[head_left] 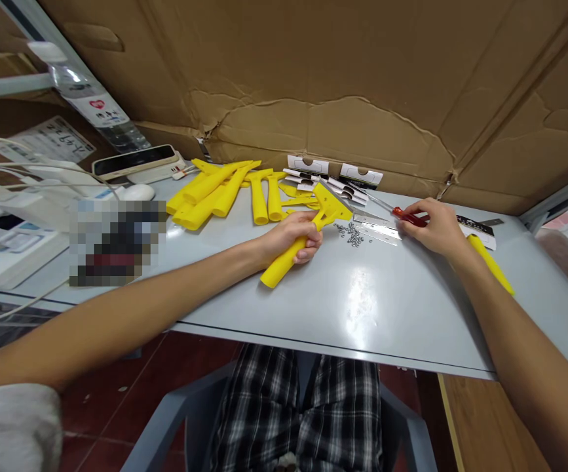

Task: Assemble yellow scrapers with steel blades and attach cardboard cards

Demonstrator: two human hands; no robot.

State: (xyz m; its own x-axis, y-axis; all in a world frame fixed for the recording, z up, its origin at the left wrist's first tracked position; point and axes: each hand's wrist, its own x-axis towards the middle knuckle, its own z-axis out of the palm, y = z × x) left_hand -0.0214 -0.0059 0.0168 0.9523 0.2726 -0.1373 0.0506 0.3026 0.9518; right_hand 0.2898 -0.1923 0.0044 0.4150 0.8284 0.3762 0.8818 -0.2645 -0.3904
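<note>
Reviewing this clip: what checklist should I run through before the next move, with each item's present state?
1. Left hand gripping the yellow scraper by its handle: ok.
2. Right hand on the red-handled screwdriver: ok.
3. Screwdriver set against the scraper: not ok, they are apart.
4. Loose screws heaped on the table between the hands: ok.
5. Metal blades lying beside the screws: ok.
6. Screws seated in the held scraper's head: cannot tell, too small.

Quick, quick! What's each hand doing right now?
Left hand: closed, holding a yellow scraper.
Right hand: closed, fingers and thumb on the red-handled screwdriver.
</note>
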